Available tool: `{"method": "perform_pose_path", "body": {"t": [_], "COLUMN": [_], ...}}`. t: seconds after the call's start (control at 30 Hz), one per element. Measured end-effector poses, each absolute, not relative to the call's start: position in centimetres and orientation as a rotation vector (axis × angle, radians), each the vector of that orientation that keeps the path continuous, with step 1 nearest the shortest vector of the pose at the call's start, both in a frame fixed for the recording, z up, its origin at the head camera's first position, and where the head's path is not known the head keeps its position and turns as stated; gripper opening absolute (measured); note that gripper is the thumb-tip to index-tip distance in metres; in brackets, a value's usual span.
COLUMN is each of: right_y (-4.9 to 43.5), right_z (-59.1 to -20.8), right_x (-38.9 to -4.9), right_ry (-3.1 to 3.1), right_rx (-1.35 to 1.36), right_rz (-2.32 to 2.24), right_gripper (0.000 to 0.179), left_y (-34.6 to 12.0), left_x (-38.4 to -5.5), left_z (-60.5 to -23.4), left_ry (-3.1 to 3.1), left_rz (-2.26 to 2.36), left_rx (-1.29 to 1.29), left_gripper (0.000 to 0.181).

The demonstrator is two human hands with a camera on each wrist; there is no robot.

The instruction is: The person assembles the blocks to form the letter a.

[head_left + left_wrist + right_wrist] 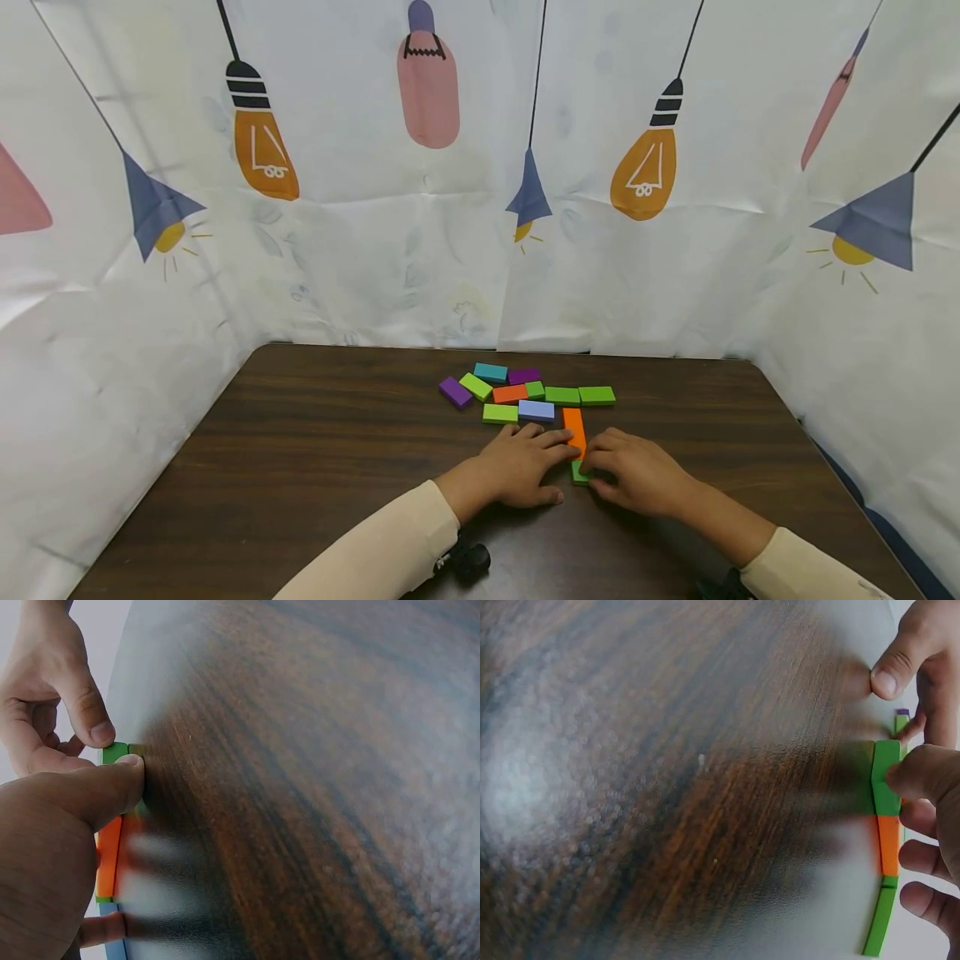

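right fingers [602, 459] on green block [578, 473] | blocks [510, 394] near far edge [660, 358] | tabletop [315, 467] wider left

Even, soft light brightened the cloth [420, 275] and left faint shadows beneath the hands [525, 468]; in the grainy wrist views, pale glare hazed the blurred table [630, 735].

On the tabletop [225, 483], the nearest block [579, 474] lies at the right grip [637, 472], with the left grip [527, 468] to its left. Directly behind it, between the two grips, lies a second block [573, 427]; the remaining blocks [535, 390] lie farther behind, mostly beyond the left grip.
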State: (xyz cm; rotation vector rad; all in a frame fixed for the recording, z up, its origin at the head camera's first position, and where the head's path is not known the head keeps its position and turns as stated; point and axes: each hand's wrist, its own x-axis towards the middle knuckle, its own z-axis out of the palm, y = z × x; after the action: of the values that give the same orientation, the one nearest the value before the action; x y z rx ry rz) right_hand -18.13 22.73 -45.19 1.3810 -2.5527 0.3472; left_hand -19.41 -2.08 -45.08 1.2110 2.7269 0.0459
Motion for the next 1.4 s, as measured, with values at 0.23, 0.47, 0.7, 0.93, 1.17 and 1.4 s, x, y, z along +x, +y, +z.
{"method": "perform_pose_path", "body": {"t": [0.23, 0.47, 0.7, 0.93, 1.17, 1.4], "right_y": [22.8, 22.8, 23.0, 23.0, 23.1, 23.2], "right_z": [-45.3, -45.2, -44.6, -44.4, -45.0, -45.3], "right_x": [-18.1, -18.1, -18.4, -19.6, -20.2, -20.5], "right_ry": [-2.566, -2.607, -2.814, -2.978, -3.023, -3.045], "right_rx": [1.370, 1.355, 1.094, 1.003, 1.105, 1.113], "right_rz": [0.353, 0.368, 0.411, 0.501, 0.508, 0.516], "right_gripper": [0.019, 0.019, 0.035, 0.072, 0.072, 0.074], "left_y": [-2.0, -2.1, -2.1, -2.0, -2.0, -2.1], "left_x": [-19.4, -19.3, -19.2, -19.3, -19.3, -19.3], "left_z": [-45.0, -44.7, -44.7, -44.8, -44.9, -45.1], "left_ry": [2.726, 2.721, 2.726, 2.717, 2.721, 2.728], "left_rz": [0.039, 0.038, 0.025, 0.025, 0.026, 0.025], "left_rx": [1.211, 1.205, 1.194, 1.185, 1.194, 1.211], "left_gripper": [0.068, 0.068, 0.069, 0.069, 0.070, 0.070]}}
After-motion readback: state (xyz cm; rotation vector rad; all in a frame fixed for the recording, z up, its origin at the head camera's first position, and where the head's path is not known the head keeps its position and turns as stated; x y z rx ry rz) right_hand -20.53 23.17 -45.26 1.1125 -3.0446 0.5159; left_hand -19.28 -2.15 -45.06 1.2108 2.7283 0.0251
